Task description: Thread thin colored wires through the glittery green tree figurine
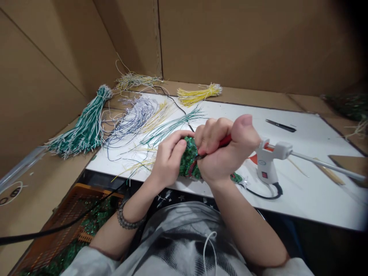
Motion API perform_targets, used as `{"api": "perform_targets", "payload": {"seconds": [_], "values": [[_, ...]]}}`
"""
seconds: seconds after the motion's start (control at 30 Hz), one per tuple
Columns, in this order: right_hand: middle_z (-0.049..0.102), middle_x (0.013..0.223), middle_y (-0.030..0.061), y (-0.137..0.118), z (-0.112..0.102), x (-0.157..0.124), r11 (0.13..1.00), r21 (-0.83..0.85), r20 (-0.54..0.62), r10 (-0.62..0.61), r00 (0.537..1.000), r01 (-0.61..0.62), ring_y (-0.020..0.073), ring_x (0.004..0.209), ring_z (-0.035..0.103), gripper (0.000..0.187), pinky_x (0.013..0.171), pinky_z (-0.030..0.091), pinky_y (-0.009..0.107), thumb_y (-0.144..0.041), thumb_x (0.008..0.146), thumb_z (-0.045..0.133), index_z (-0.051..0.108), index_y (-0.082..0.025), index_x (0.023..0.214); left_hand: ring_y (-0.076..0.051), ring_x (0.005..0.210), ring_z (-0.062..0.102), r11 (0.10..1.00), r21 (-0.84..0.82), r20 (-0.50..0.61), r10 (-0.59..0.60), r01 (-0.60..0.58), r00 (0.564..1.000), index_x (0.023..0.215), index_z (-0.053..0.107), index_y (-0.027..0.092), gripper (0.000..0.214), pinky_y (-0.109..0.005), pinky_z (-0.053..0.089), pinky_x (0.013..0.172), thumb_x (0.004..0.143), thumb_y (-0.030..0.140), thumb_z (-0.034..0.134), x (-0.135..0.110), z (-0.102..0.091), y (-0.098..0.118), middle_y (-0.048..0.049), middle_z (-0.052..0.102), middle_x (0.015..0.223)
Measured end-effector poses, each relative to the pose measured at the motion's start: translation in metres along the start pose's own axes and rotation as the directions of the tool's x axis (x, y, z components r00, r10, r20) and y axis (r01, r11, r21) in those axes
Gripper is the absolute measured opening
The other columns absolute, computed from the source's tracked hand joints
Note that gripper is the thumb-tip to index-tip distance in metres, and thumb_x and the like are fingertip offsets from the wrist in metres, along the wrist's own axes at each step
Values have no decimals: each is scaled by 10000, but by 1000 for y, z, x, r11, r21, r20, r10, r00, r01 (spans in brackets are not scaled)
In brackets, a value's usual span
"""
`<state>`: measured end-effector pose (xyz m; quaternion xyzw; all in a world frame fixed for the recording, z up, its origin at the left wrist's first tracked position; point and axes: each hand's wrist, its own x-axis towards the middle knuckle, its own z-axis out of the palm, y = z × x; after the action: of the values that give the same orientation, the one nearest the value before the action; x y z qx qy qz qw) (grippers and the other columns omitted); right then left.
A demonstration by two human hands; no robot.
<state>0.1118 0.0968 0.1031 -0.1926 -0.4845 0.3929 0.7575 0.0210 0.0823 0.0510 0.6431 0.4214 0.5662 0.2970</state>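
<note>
A small green tinsel Christmas tree (187,150) lies sideways over the front edge of the white board, with a silvery star near its right end. My left hand (169,157) is closed around its left part, thumb on top. My right hand (222,147) is a fist around a red-handled tool (224,141), whose dark metal tip meets the tinsel; most of the tool is hidden, so its kind does not show. Just right of the right hand stands a white glue gun (266,163) with a glue stick in its back.
Cut green wires (172,126), blue-white wires (135,115) and a yellow bundle (201,94) lie beyond my hands. A large green-white bundle (86,122) is at left. Dark snips (280,125) lie at right. An orange basket (61,207) holds tinsel. Cardboard walls (258,50) enclose the board.
</note>
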Motion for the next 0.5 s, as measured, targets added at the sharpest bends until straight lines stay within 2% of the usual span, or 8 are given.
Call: {"api": "perform_targets", "payload": {"seconds": [0.07, 0.2, 0.3, 0.37, 0.43, 0.5], "values": [[268, 366, -41, 5, -2, -3, 998, -56, 29, -19, 999, 20, 89, 340, 277, 699, 392, 227, 302, -632, 936, 467, 290, -221, 399, -219, 968, 645, 1000, -8, -7, 2, -2, 1000, 1004, 681, 213, 294, -358, 477, 870, 984, 324, 410, 0, 0, 1, -47, 731, 1052], [298, 437, -37, 14, -8, -6, 983, -123, 111, -122, 986, 136, 99, 405, 307, 635, 450, 227, 317, -539, 963, 493, 309, -216, 447, -219, 936, 642, 1000, 8, -43, 15, -15, 999, 1003, 685, 211, 282, -361, 479, 846, 990, 302, 418, -1, 1, 2, -56, 726, 1035], [296, 478, -39, 13, -15, -8, 975, -112, 191, -167, 967, 191, 94, 450, 302, 600, 482, 219, 309, -456, 979, 509, 323, -201, 469, -221, 929, 645, 999, 34, -53, 12, -11, 999, 979, 676, 210, 259, -360, 486, 837, 983, 291, 430, -1, 1, 4, -55, 723, 1001], [322, 499, -34, 7, -22, -12, 967, -133, 251, -179, 951, 217, 98, 476, 323, 569, 496, 256, 303, -426, 986, 514, 369, -195, 486, -221, 941, 649, 999, 49, -58, 2, 1, 998, 969, 664, 207, 242, -357, 491, 852, 976, 278, 432, 0, 1, 5, -52, 723, 986], [389, 515, -20, 1, -28, -17, 961, -163, 285, -173, 943, 226, 113, 502, 387, 551, 517, 322, 306, -458, 989, 506, 429, -196, 510, -221, 964, 652, 998, 68, -66, -2, 7, 998, 973, 657, 202, 232, -354, 491, 871, 969, 263, 433, 0, 1, 6, -52, 725, 986], [455, 518, -2, -3, -30, -20, 966, -167, 269, -145, 952, 195, 134, 525, 455, 578, 540, 367, 321, -553, 967, 501, 463, -198, 513, -220, 984, 652, 996, 90, -70, 9, -3, 997, 982, 659, 196, 234, -348, 487, 883, 964, 253, 432, 0, 1, 6, -56, 728, 997]]}}
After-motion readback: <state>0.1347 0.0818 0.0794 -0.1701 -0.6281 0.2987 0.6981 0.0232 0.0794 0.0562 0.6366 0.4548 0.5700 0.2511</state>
